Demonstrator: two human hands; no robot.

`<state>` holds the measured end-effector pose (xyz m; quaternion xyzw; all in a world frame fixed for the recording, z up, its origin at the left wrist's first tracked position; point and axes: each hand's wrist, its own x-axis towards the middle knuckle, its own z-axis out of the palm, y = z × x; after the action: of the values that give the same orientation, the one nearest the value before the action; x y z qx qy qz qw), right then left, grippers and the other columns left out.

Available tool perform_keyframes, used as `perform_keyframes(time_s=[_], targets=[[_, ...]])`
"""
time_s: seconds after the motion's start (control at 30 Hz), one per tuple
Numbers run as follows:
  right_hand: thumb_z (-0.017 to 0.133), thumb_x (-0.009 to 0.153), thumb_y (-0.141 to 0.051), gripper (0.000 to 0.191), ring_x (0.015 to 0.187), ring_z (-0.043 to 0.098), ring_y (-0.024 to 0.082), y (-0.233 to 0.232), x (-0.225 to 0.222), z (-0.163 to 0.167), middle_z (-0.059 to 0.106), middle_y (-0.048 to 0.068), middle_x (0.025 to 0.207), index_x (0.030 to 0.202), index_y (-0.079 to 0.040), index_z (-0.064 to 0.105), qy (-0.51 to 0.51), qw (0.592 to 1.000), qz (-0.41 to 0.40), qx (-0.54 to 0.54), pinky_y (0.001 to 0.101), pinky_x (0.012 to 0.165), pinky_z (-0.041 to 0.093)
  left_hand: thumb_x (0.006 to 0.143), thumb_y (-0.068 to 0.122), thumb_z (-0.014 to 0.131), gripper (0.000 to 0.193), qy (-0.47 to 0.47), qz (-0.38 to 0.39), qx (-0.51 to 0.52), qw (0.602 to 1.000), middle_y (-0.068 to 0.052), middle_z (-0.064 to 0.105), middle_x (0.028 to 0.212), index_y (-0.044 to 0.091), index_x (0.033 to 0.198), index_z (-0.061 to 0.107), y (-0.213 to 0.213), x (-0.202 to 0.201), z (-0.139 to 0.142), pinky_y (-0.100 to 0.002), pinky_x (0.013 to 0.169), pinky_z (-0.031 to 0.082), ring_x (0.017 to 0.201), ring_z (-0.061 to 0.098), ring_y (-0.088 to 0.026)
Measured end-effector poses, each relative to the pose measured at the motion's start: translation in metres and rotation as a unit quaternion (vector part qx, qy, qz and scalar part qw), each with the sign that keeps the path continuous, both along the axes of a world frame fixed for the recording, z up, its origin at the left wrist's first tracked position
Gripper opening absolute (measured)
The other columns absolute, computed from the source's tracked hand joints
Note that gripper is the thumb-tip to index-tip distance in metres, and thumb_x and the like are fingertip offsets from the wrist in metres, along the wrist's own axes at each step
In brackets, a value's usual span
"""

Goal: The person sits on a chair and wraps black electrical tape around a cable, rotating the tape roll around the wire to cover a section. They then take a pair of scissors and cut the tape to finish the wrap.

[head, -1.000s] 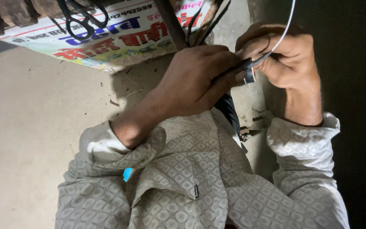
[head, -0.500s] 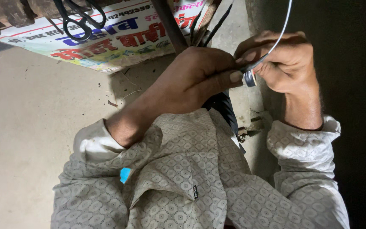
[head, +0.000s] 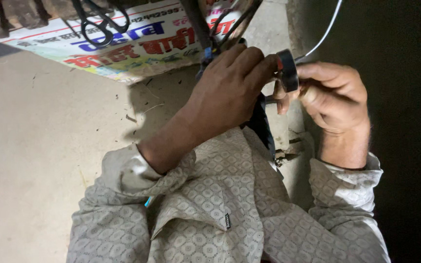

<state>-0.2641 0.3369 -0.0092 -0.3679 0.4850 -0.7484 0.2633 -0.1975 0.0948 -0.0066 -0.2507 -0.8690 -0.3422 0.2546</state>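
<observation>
Scissors (head: 93, 22) lie on a printed sheet (head: 123, 48) at ten o'clock. At centre the left hand (head: 230, 92) pinches a black tape roll (head: 287, 69), seen edge-on at one o'clock. The right hand (head: 334, 100) curls closed just beside the roll, a white wire (head: 325, 31) rising above.

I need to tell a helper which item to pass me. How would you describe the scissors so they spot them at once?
Start at the printed paper sheet lying on the floor at the top of the view. The scissors rest on its upper left part. Their dark looped handles set them apart from the straight cables further right.
</observation>
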Motion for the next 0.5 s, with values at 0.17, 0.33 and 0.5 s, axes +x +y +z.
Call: perform_keyframes(time_s=[0.17,0.33,0.5], targets=[[0.077,0.103,-0.012,0.019,0.085,0.066,0.016,-0.028,0.009,-0.008,0.067,0.013,0.101,0.114,0.0,0.066,0.144,0.958,-0.245,0.044,0.028,0.077,0.055,0.093,0.013,0.073,0.027,-0.007,-0.007,0.015,1.0,-0.009,0.057,0.104,0.006,0.116,0.061,0.011,-0.003,-0.007,-0.045,0.086,0.05,0.1,0.06,-0.031],[0.066,0.108,-0.012,0.018,0.109,0.065,0.026,-0.053,0.005,0.0,0.065,0.02,0.121,0.115,0.005,0.065,0.325,0.882,-0.325,0.104,0.0332,0.095,0.053,0.097,0.015,0.072,0.018,0.026,0.007,0.021,0.999,-0.009,0.057,0.098,0.006,0.108,0.062,0.014,-0.004,-0.006,-0.045,0.076,0.05,0.092,0.059,-0.031],[0.067,0.111,-0.031,0.033,0.115,0.069,0.02,-0.029,-0.04,0.011,0.07,0.013,0.125,0.124,-0.002,0.069,0.256,0.962,-0.059,0.073,0.0292,0.1,0.057,0.104,0.018,0.069,0.018,-0.002,-0.063,0.091,0.994,-0.014,0.063,0.105,0.004,0.111,0.061,0.0,-0.002,0.006,-0.048,0.076,0.05,0.092,0.063,-0.037]])
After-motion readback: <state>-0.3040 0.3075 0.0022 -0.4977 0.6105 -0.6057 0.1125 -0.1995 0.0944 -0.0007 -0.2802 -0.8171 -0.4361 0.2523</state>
